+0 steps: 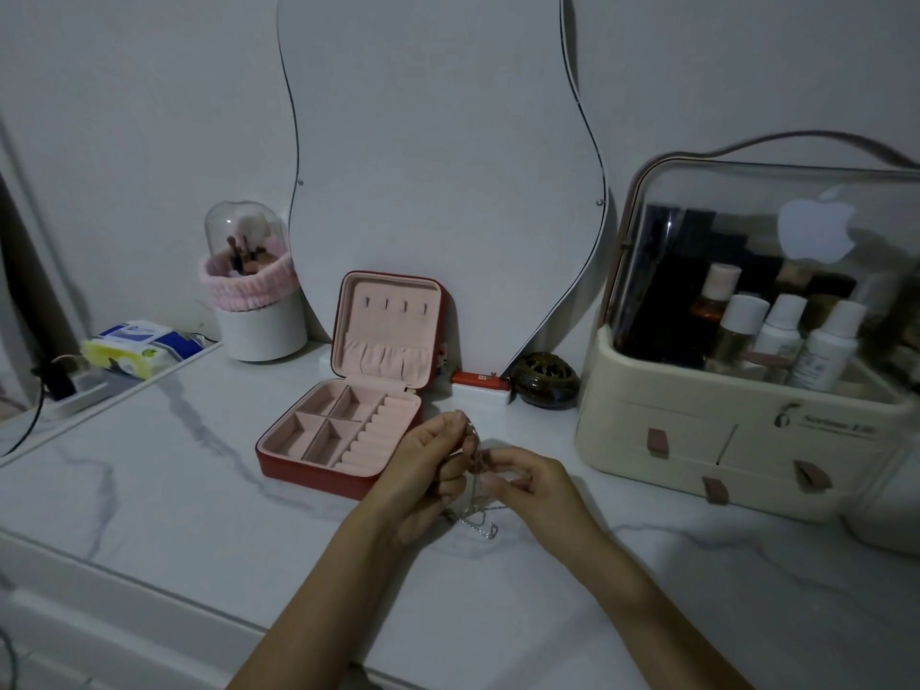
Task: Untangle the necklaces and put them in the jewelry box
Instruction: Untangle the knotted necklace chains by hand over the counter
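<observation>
A red jewelry box (318, 478) with pink lining stands open on the marble tabletop, its lid leaning back against the mirror. Its compartments look bare. Just right of the box, my left hand (423, 470) pinches the top of a tangle of thin silver necklaces (475, 510) and holds it above the table. My right hand (532, 483) pinches a strand of the same tangle from the other side. The loose chain ends hang down between my hands and touch the tabletop.
A wavy mirror (438, 166) leans on the wall behind the box. A cream cosmetics organizer (747, 425) with bottles stands at the right. A brush holder (254, 291) and tissue packs (139, 346) sit at the back left; a small dark dish (545, 381) sits near the mirror.
</observation>
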